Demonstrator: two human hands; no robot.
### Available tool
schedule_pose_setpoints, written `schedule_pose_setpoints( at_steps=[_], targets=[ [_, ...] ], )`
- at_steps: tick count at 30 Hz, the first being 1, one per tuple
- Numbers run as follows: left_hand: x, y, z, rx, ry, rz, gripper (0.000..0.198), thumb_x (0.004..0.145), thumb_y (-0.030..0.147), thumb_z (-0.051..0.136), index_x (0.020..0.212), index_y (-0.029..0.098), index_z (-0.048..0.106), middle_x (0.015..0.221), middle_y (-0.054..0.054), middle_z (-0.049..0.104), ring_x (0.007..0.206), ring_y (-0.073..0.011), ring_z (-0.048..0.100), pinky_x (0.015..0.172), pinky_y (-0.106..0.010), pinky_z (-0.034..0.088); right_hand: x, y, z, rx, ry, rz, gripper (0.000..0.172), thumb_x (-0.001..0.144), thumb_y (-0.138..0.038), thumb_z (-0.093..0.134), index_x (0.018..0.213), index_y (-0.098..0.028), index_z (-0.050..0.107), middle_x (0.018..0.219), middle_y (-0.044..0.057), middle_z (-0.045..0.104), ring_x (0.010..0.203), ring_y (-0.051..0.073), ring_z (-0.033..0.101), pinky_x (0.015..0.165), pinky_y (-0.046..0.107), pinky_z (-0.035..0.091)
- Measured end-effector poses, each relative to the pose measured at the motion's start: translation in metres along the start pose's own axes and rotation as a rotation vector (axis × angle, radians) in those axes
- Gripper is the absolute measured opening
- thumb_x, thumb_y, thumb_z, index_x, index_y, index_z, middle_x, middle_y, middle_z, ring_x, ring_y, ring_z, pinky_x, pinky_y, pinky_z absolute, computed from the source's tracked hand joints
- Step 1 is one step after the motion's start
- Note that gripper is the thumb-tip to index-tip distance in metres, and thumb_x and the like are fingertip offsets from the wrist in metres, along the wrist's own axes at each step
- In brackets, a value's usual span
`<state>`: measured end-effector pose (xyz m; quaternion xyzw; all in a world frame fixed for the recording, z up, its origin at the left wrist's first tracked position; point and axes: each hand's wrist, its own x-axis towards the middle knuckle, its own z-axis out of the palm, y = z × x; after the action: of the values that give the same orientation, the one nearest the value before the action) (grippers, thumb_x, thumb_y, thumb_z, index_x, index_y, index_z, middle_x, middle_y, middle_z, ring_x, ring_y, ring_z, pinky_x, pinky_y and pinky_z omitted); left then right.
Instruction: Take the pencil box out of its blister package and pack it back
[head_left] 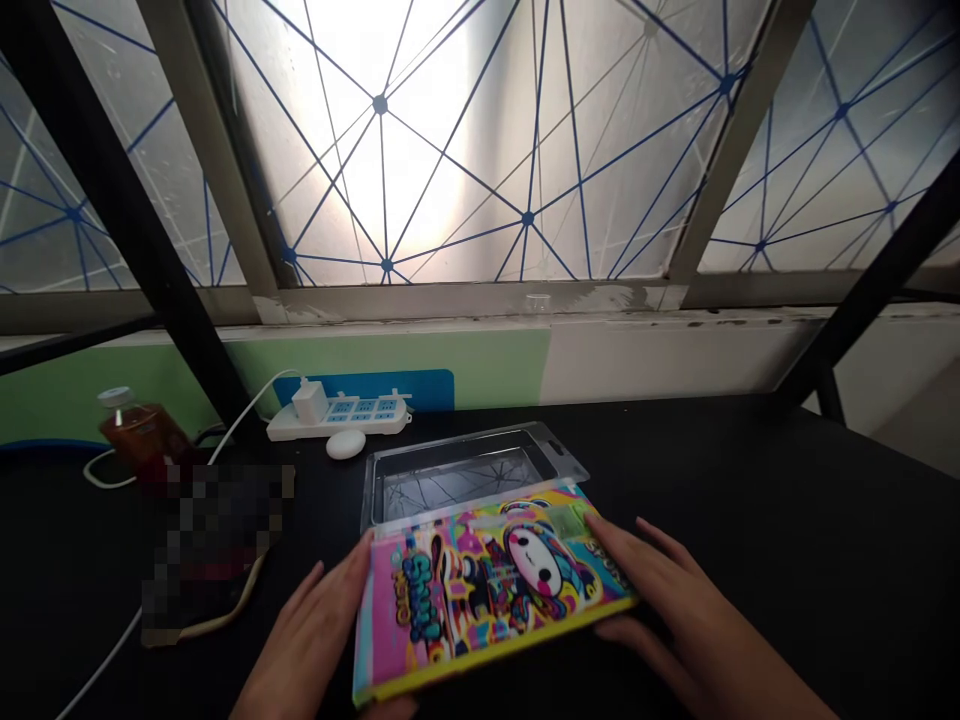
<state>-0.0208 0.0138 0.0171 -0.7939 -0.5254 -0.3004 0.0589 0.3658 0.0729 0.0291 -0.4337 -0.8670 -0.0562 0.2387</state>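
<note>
A flat, brightly printed box (495, 590) with a cartoon character on its face is held in front of me, a yellow edge toward me. My left hand (311, 640) is closed around its left end, with part of a finger showing under the near edge. At the right end, my right hand (667, 600) grips it, fingers on the top face and thumb by the near edge. Just behind it lies a clear plastic tray (465, 470) with a hang-hole tab at its right; the box's far edge overlaps the tray's near side.
A white power strip (341, 415) with a plugged-in charger and a small white oval object (346, 444) sit near the wall. On the left are a bottle of reddish drink (150, 435), a white cable (105, 665) and a blurred-out object (217, 560). Black metal bars slant at both sides.
</note>
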Motion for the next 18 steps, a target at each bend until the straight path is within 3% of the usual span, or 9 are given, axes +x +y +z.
schedule_pose_setpoints(
  at_steps=[5, 9, 14, 18],
  targets=[
    [0.058, -0.007, -0.008, 0.059, -0.158, -0.067, 0.071, 0.106, 0.043, 0.044, 0.167, 0.02, 0.016, 0.163, -0.016, 0.043, 0.151, -0.0371, 0.033, 0.114, -0.06, 0.044, 0.062, 0.022, -0.001, 0.05, -0.085, 0.034, 0.065, 0.105, -0.042, 0.049, 0.163, -0.023, 0.027, 0.156, 0.016, 0.053, 0.139, 0.032, 0.055, 0.116, 0.057, 0.043],
    [0.092, -0.016, -0.003, -0.033, -0.32, -0.274, 0.071, 0.104, 0.041, 0.041, 0.163, 0.004, 0.024, 0.164, -0.022, 0.036, 0.154, -0.0358, 0.025, 0.119, -0.057, 0.037, 0.103, 0.029, 0.02, 0.091, -0.17, 0.057, 0.062, 0.103, -0.04, 0.051, 0.159, -0.018, 0.037, 0.155, 0.018, 0.053, 0.141, 0.033, 0.053, 0.117, 0.059, 0.04],
    [0.096, -0.023, 0.007, -0.029, -0.363, -0.334, 0.073, 0.107, 0.042, 0.034, 0.164, 0.002, 0.016, 0.161, -0.024, 0.04, 0.149, -0.0332, 0.037, 0.107, -0.047, 0.053, 0.111, 0.029, 0.038, 0.103, -0.178, 0.087, 0.058, 0.105, -0.039, 0.045, 0.158, -0.016, 0.04, 0.155, 0.017, 0.054, 0.142, 0.033, 0.051, 0.115, 0.053, 0.045],
    [0.097, -0.029, 0.014, -0.003, -0.406, -0.323, 0.074, 0.105, 0.048, 0.039, 0.164, 0.006, 0.025, 0.166, -0.02, 0.027, 0.153, -0.0345, 0.028, 0.117, -0.053, 0.042, 0.11, 0.031, 0.039, 0.098, -0.2, 0.103, 0.06, 0.108, -0.045, 0.034, 0.16, -0.015, 0.038, 0.159, 0.016, 0.047, 0.147, 0.032, 0.045, 0.117, 0.053, 0.043]
  ],
)
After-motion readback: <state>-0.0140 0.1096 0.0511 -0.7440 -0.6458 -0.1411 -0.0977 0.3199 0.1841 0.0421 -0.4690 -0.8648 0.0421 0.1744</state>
